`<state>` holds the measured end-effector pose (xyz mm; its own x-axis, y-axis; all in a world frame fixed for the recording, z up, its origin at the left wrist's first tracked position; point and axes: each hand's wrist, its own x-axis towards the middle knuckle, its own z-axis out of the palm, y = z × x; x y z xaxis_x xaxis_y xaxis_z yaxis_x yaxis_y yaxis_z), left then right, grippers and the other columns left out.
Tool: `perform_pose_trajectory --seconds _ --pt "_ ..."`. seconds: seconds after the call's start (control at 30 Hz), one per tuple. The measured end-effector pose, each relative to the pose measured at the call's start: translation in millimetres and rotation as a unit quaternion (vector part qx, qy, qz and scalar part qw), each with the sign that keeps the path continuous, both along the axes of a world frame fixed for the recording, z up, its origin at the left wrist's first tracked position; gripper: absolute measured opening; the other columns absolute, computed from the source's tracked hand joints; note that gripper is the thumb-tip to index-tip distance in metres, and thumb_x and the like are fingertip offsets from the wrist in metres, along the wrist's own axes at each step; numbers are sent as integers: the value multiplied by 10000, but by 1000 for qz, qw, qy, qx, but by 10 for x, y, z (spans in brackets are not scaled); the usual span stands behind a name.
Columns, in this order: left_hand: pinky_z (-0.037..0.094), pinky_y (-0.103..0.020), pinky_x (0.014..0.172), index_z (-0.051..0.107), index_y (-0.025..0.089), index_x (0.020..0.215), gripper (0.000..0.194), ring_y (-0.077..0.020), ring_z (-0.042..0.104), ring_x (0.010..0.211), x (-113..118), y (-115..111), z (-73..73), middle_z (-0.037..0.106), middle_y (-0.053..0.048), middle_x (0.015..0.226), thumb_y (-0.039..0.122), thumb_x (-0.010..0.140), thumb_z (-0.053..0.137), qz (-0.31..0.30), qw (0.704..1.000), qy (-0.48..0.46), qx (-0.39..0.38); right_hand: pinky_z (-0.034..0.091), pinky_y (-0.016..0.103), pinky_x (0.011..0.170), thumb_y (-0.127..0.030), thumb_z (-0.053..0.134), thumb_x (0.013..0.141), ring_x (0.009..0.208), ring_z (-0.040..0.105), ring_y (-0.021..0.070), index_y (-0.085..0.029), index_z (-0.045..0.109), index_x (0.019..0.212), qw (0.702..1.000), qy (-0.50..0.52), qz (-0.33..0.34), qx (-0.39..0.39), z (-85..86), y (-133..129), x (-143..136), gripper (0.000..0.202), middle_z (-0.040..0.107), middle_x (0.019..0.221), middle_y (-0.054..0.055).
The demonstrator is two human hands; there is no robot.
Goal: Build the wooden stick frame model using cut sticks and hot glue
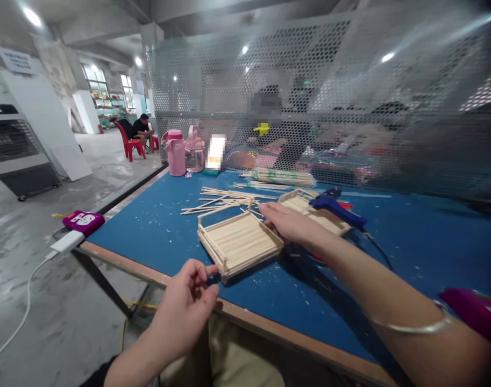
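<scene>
A shallow square tray of pale wooden sticks (241,239) rests on the blue tabletop near its front edge, with low stick rails along its sides. My left hand (189,295) is at the tray's near corner; its index finger reaches to the corner post, the thumb stands apart and the other fingers curl. At the far right side, my right hand (283,219) grips the tray's edge, some of its fingers hidden. Just beyond that hand lies a second stick piece (296,203), partly covered by a blue glue gun (337,209) with a cord.
Loose sticks (216,201) and a bagged stick bundle (285,176) lie behind the tray. A pink jug (176,156) stands at the back left before a perforated metal screen (213,80). A purple power strip (84,221) sits at the left corner. People are beyond the table.
</scene>
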<state>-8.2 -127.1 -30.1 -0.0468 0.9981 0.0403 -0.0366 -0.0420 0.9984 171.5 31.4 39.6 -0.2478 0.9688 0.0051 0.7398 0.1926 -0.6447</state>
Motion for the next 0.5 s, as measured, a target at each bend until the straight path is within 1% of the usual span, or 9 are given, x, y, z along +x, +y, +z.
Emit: perform_pose_trajectory --seconds 0.07,0.13,0.2,0.27,0.33,0.37,0.4,0.47,0.5 --pt "419 -223 655 365 203 716 172 -155 569 878 92 22 35 580 -34 809 153 765 522 -3 1000 20 12 451 277 634 -412 343 862 715 588 187 -193 576 836 1000 5 25 17 8 113 -90 321 659 794 68" --pt "412 -219 645 394 196 730 136 -124 563 769 186 55 56 582 -30 823 138 756 514 -9 999 44 30 453 282 713 -377 359 859 806 590 195 -199 595 834 998 4 42 52 -26 235 -157 297 665 850 67" --pt "403 -210 592 456 189 818 99 -88 512 614 249 71 53 578 -7 776 139 754 513 -45 995 79 39 443 290 761 -355 345 862 855 584 199 -191 601 849 995 0 44 91 -73 310 -181 305 665 889 69" --pt "390 -204 546 504 185 936 185 -84 479 552 252 60 33 570 12 710 159 754 526 -81 989 116 40 432 294 778 -357 311 870 875 579 201 -174 592 879 991 -5 36 129 -96 304 -149 336 661 917 78" --pt "388 -203 525 533 179 995 232 -95 495 550 184 34 12 574 9 680 194 763 537 -88 986 139 35 423 292 775 -368 300 870 891 575 207 -166 583 911 985 -27 15 168 -79 219 -68 349 656 941 86" --pt "390 -204 521 551 174 975 206 -100 507 556 125 25 8 582 3 680 214 773 534 -79 986 144 35 422 292 759 -373 311 864 887 578 213 -168 582 915 982 -51 -4 183 -58 158 -15 344 657 936 89" --pt "392 -205 520 568 171 934 167 -103 514 559 52 26 8 586 -2 676 232 785 526 -61 986 150 43 424 292 731 -373 325 857 865 584 218 -170 584 905 979 -82 -29 182 -33 90 41 332 660 916 92" --pt "401 -208 538 586 171 825 109 -107 522 576 -116 72 27 591 -7 673 248 799 513 -2 980 182 77 429 285 640 -331 357 835 754 604 215 -171 588 844 979 -141 -70 128 11 -46 145 280 666 819 96" --pt "403 -212 553 589 175 789 100 -110 520 586 -201 120 43 590 -7 675 245 796 518 45 971 212 104 424 277 577 -298 371 820 663 605 203 -170 585 801 980 -160 -79 87 23 -105 184 250 661 745 91"
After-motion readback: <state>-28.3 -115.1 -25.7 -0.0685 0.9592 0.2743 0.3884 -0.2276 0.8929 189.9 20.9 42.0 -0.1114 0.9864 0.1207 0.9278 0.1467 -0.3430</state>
